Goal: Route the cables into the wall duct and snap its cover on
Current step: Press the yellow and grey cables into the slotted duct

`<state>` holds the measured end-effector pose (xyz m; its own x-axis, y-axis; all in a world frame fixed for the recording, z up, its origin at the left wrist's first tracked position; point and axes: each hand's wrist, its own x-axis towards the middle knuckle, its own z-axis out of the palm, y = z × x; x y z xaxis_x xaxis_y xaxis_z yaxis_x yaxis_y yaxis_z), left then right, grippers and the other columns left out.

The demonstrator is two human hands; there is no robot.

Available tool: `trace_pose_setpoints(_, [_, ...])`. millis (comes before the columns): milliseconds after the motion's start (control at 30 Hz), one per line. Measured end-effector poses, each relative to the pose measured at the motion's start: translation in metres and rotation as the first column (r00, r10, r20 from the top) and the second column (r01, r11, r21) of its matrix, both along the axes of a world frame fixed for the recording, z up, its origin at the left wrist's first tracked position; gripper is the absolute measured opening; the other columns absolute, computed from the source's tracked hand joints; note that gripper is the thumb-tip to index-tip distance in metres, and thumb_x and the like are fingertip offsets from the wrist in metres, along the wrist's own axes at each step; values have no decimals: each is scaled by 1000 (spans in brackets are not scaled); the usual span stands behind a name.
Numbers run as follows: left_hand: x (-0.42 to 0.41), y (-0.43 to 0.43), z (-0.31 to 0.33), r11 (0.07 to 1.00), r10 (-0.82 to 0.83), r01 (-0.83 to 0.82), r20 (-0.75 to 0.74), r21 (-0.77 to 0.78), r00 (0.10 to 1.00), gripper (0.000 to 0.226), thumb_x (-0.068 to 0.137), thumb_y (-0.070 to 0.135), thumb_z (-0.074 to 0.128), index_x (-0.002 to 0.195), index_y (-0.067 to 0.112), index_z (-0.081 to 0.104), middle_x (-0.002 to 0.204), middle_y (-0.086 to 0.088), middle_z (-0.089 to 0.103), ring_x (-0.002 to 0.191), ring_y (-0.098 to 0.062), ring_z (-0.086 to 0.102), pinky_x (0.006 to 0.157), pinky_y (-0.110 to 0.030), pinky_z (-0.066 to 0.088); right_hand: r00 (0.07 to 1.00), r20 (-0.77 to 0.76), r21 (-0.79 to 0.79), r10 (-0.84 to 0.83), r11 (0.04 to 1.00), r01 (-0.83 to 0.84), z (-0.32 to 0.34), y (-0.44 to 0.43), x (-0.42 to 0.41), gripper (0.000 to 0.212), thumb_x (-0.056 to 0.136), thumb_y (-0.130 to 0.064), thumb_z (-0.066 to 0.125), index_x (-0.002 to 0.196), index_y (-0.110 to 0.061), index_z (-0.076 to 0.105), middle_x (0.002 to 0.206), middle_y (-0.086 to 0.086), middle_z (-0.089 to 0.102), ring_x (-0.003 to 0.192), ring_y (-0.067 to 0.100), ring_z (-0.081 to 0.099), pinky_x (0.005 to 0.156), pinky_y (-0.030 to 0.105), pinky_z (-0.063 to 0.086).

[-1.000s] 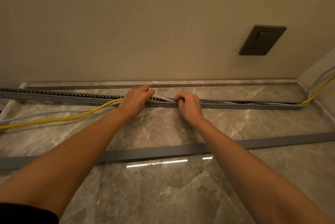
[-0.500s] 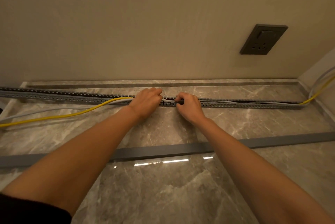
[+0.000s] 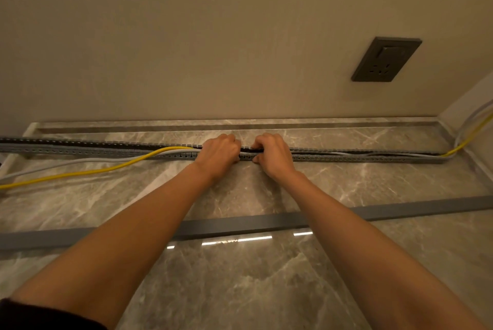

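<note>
The duct (image 3: 346, 158) lies along the counter (image 3: 240, 289) near the wall, open side up. To the right of the hands the cables (image 3: 80, 174) already sit in its channel; to the left they spill out over the near wall and trail across the counter. The left hand (image 3: 218, 153) has its fingers curled round the cables where they enter. The right hand (image 3: 273, 154) hooks its fingers over the duct, thumb on the near wall. Whether those fingertips also pin a cable I cannot quite see.

The cables look light and limp but springy, likely to lift out unless held down just behind each newly tucked stretch. The slotted walls probably flex, so short pushes close to the hands suit better than long pulls.

The cover (image 3: 400, 209) lies nearer the person, well apart from the duct. It looks long, thin and whippy, best lifted with hands spread and pressed on from one end.
</note>
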<state>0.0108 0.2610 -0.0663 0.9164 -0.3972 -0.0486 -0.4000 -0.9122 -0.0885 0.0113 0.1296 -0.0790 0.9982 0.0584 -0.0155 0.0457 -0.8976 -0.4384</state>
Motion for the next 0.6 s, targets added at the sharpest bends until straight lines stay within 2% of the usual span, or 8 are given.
trace_pose_setpoints(67, [-1, -2, 0, 998, 38, -36, 39, -55, 999, 26, 96, 16, 45, 120, 5, 48, 124, -12, 53, 113, -28, 52, 85, -37, 45, 1000, 7, -3, 3, 1000, -3, 0, -1, 1, 24, 78, -5, 68, 102, -7, 67, 110, 11, 66, 108, 28, 52, 86, 38, 44])
trace_pose_setpoints(167, [4, -2, -3, 999, 35, -35, 94, -2, 995, 28, 95, 17, 47, 120, 6, 54, 126, -11, 52, 118, -28, 48, 93, -37, 37, 1000, 0, -20, 16, 1000, -16, 0, -3, 5, 22, 78, -7, 68, 100, -7, 69, 107, 13, 67, 106, 28, 54, 85, 38, 45])
trace_pose_setpoints(300, [13, -6, -3, 999, 24, -25, 17, 46, 1000, 25, 97, 15, 44, 109, 5, 64, 116, -13, 61, 112, -30, 54, 91, -38, 39, 1000, -20, -38, 23, 999, -24, 1, -3, 9, 23, 79, -10, 68, 101, -9, 69, 107, 13, 67, 107, 29, 54, 85, 38, 44])
trace_pose_setpoints(467, [17, -4, -1, 1000, -9, 9, -27, -4, 1000, 29, 96, 19, 46, 109, 1, 66, 114, -16, 65, 106, -32, 59, 88, -39, 41, 1000, -30, -8, -7, 1000, 7, 1, -2, 9, 24, 81, -7, 65, 105, -8, 65, 115, 12, 64, 113, 28, 51, 91, 38, 43])
trace_pose_setpoints(600, [22, 5, 0, 993, 21, -30, -83, -111, 996, 31, 93, 26, 53, 109, 3, 67, 114, -16, 65, 106, -32, 59, 85, -39, 42, 999, -39, -66, 19, 998, -22, 2, 3, 9, 24, 83, -2, 59, 106, -6, 61, 116, 14, 61, 112, 31, 50, 90, 39, 43])
